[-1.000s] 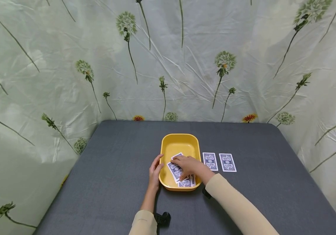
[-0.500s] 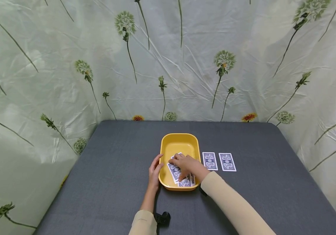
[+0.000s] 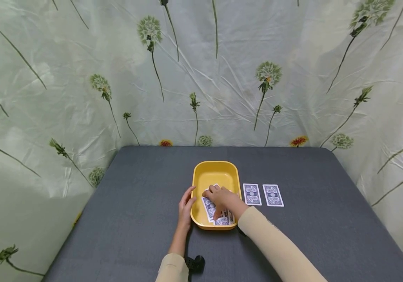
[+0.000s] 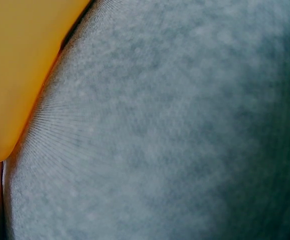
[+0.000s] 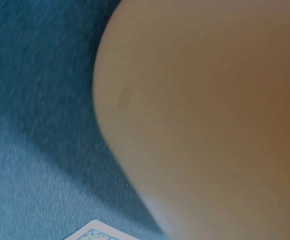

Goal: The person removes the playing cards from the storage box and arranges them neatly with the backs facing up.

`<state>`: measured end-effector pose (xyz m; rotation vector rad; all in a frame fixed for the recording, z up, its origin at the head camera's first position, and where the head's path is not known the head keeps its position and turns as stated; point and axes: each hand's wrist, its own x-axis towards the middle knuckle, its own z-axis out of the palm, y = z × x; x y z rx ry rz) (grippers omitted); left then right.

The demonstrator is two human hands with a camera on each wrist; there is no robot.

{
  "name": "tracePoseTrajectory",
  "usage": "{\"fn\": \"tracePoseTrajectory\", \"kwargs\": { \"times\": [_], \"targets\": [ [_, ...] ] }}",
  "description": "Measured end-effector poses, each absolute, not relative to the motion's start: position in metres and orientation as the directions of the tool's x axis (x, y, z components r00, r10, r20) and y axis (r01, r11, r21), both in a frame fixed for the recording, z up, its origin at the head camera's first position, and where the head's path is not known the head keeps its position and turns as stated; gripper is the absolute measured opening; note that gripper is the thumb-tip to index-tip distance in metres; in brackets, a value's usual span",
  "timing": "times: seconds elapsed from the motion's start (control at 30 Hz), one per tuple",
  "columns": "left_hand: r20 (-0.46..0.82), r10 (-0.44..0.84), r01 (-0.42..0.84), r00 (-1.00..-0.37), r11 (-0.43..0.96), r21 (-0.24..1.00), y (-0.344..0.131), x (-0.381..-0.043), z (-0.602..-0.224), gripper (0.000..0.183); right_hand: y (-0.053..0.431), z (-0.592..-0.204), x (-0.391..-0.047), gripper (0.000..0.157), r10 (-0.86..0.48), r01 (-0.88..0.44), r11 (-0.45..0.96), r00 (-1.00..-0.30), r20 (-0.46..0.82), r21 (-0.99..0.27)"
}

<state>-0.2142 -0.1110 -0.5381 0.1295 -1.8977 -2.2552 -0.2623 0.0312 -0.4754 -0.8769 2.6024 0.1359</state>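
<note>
A yellow plastic tray [image 3: 215,167] stands on the grey table, with several blue-backed playing cards [image 3: 210,207] lying face down and overlapping in its near half. My left hand [image 3: 185,205] holds the tray's left wall, thumb by the rim. In the left wrist view part of that hand shows beside the yellow wall [image 4: 19,75]. Inside the tray, my right hand [image 3: 222,199] arches over the cards, its fingers and thumb curled at opposite edges of a top card. It covers part of the pile. The right wrist view mostly shows a blurred forearm.
Two face-down playing cards, a nearer one [image 3: 252,194] and a farther one [image 3: 273,195], lie side by side to the tray's right. A flower-printed curtain [image 3: 229,78] hangs behind the grey table [image 3: 145,188]. A black wrist device [image 3: 195,263] sits at my left cuff.
My right hand and forearm have shifted slightly left over the cards. The card under its fingers has moved a little toward me and right. The left hand stays at the tray.
</note>
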Motion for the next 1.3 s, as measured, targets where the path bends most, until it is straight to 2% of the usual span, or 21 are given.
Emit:
{"fn": "tracePoseTrajectory", "kwargs": {
  "times": [0.2, 0.33, 0.57, 0.7, 0.83, 1.07, 1.3],
  "targets": [
    [0.055, -0.204, 0.089, -0.977, -0.162, 0.983, -0.109, -0.212, -0.540, 0.038, 0.031, -0.481, -0.258, 0.096, -0.566, -0.610, 0.792, -0.742, -0.359, 0.012],
    [0.051, -0.201, 0.087, -0.978, -0.174, 0.981, -0.110, -0.213, -0.541, 0.038, 0.033, -0.482, -0.254, 0.094, -0.573, -0.604, 0.797, -0.754, -0.320, -0.005],
    [0.033, -0.189, 0.068, -0.981, -0.181, 0.981, -0.111, -0.213, -0.537, 0.038, 0.039, -0.475, -0.244, 0.077, -0.639, -0.637, 0.766, -0.739, -0.214, -0.086],
    [0.050, -0.182, 0.082, -0.982, -0.174, 0.981, -0.111, -0.208, -0.526, 0.038, 0.042, -0.475, -0.239, 0.069, -0.676, -0.671, 0.736, -0.722, -0.146, -0.089],
    [0.081, -0.179, 0.108, -0.980, -0.147, 0.983, -0.109, -0.204, -0.517, 0.038, 0.043, -0.477, -0.235, 0.070, -0.702, -0.698, 0.712, -0.706, -0.091, -0.073],
    [0.080, -0.182, 0.110, -0.980, -0.163, 0.981, -0.109, -0.204, -0.522, 0.038, 0.048, -0.480, -0.225, 0.070, -0.734, -0.730, 0.677, -0.679, -0.018, -0.095],
    [0.065, -0.194, 0.101, -0.979, -0.182, 0.978, -0.112, -0.214, -0.539, 0.038, 0.063, -0.461, -0.222, 0.077, -0.723, -0.713, 0.676, -0.690, 0.017, -0.186]
  ]
}}
